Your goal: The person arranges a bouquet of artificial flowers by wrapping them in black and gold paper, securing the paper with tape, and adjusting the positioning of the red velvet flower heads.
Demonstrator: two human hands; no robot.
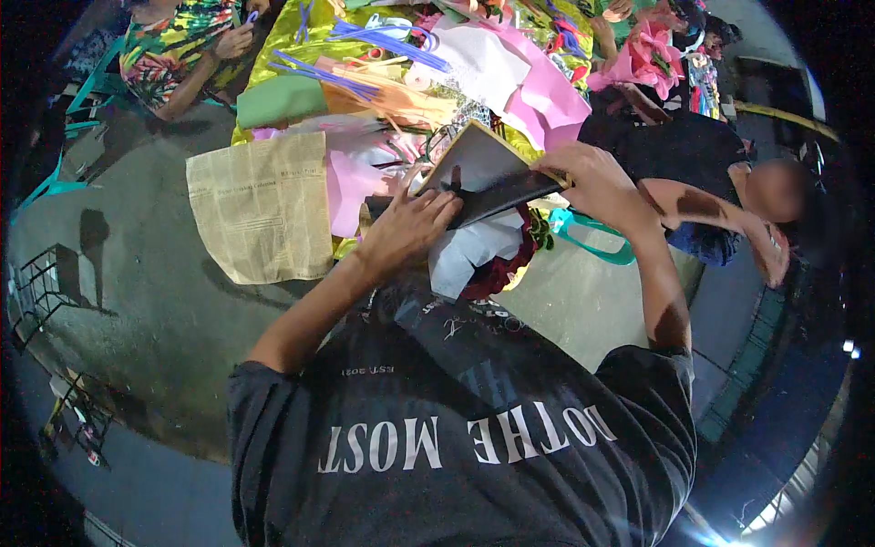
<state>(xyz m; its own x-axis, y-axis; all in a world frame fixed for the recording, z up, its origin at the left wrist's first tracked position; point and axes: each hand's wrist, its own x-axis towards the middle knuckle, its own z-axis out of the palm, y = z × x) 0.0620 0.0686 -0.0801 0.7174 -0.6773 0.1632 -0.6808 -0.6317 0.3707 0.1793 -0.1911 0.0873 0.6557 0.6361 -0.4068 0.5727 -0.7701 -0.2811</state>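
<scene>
Head cam: wide fisheye on my head, above and behind my hands (415,221), facing down, fairly near.

centre bright; surroundings dim; glare (718,538) lower right; fisheye rim bowed

Both forearms are bare and angle inward, the left forearm (314,305) slanting up and to the right from a bent elbow, the right forearm (663,283) rising more steeply and leaning a little to the left. The left hand (408,223) lies back upward, its wrist nearly in line with the arm and its fingers (445,206) slightly bent and aimed rightward. Set somewhat higher and well apart from it, the right hand (597,178) turns leftward at the wrist, back upward, fingers bent in a pinching pose.
</scene>
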